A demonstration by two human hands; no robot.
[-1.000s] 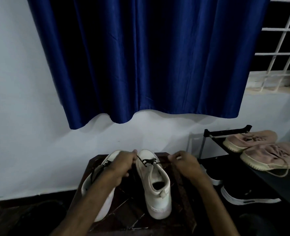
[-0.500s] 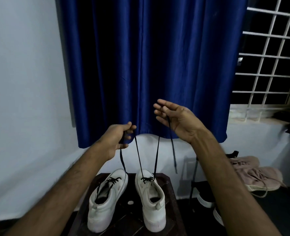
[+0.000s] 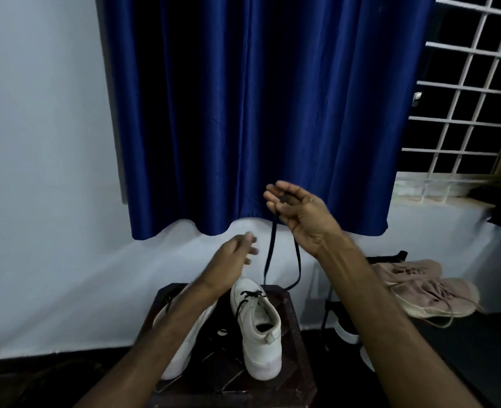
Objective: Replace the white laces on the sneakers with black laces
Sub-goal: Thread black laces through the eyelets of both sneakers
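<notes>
Black lace [image 3: 268, 260] now hangs from the right hand [image 3: 299, 210] alone, fingers curled round it; the left hand [image 3: 230, 262] has dropped, released.

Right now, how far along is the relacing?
Done: no white laces show, and the right sneaker has black lace through its toe-end eyelets. In hand: the right hand holds that lace up; the left hand is open beside it. Left: its upper eyelets. The left sneaker is mostly hidden.

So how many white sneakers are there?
2, both on the dark stool: the left sneaker partly behind the left forearm, the right sneaker beside it, its black lace rising to the right hand.
</notes>
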